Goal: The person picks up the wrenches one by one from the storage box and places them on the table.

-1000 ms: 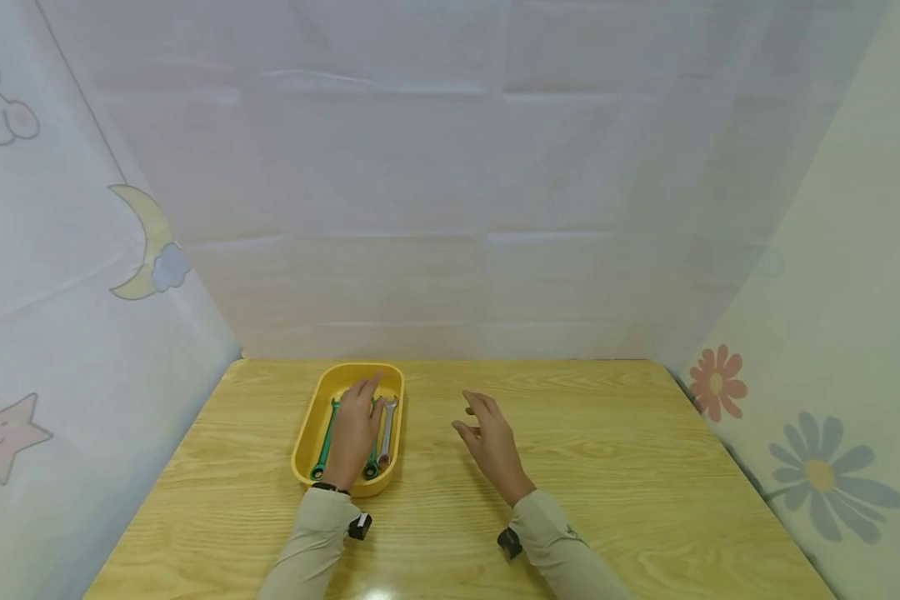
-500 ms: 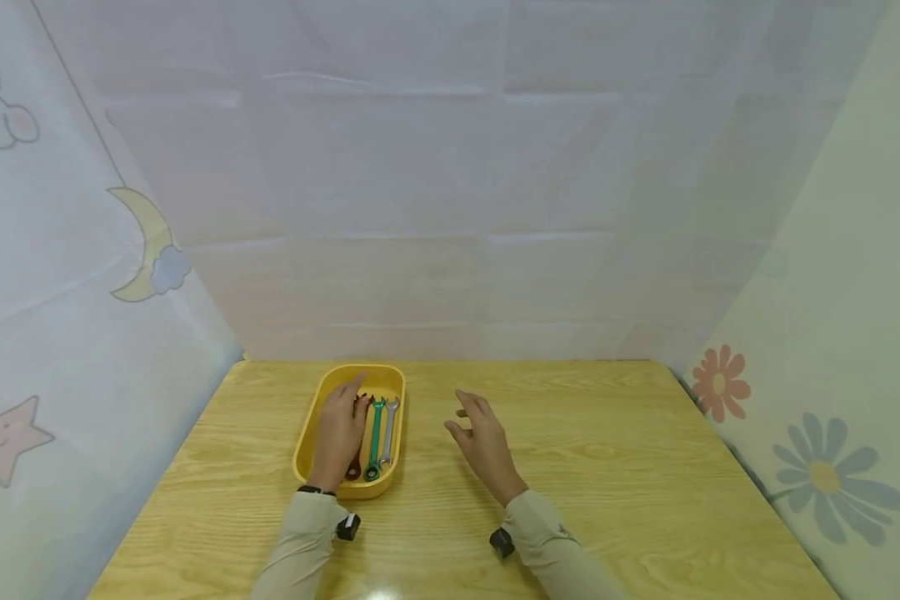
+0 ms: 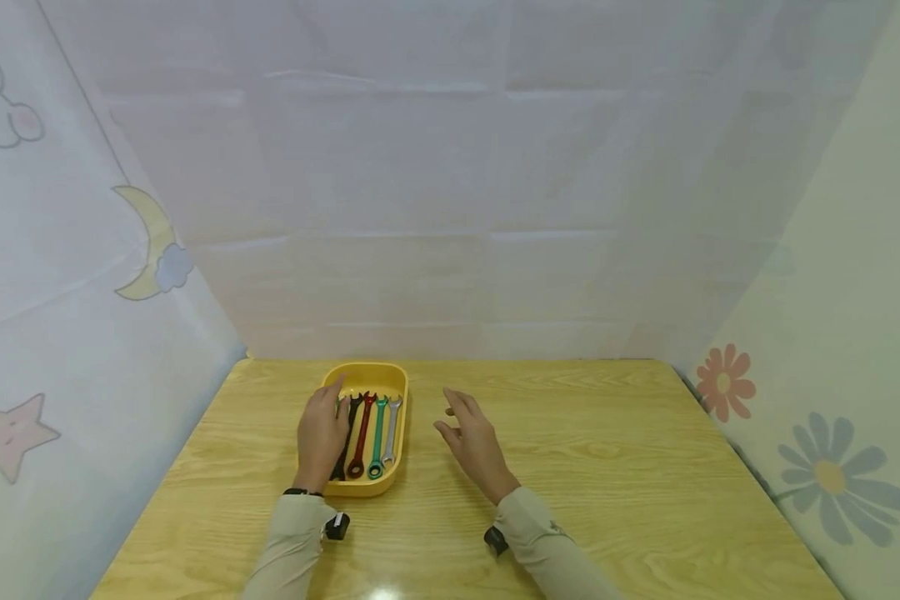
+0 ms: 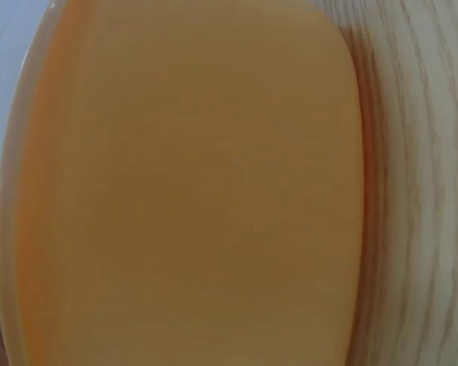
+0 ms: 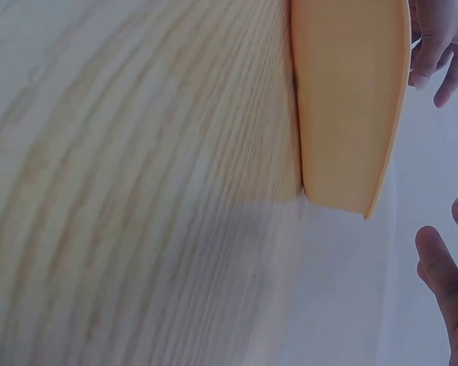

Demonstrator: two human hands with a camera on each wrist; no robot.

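Head view shows a yellow oval tray holding four wrenches side by side: black, red, green and silver. It sits left of centre on a pale wood-grain table. The left hand lies over the tray's left side, fingers straight, gripping nothing visible. The right hand hovers just right, fingers relaxed, empty. Printed pastel curtains enclose the table.

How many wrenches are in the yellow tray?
4 visible, side by side in the yellow plastic tray: black wrench, red wrench, green wrench, silver wrench. The left hand may hide another.
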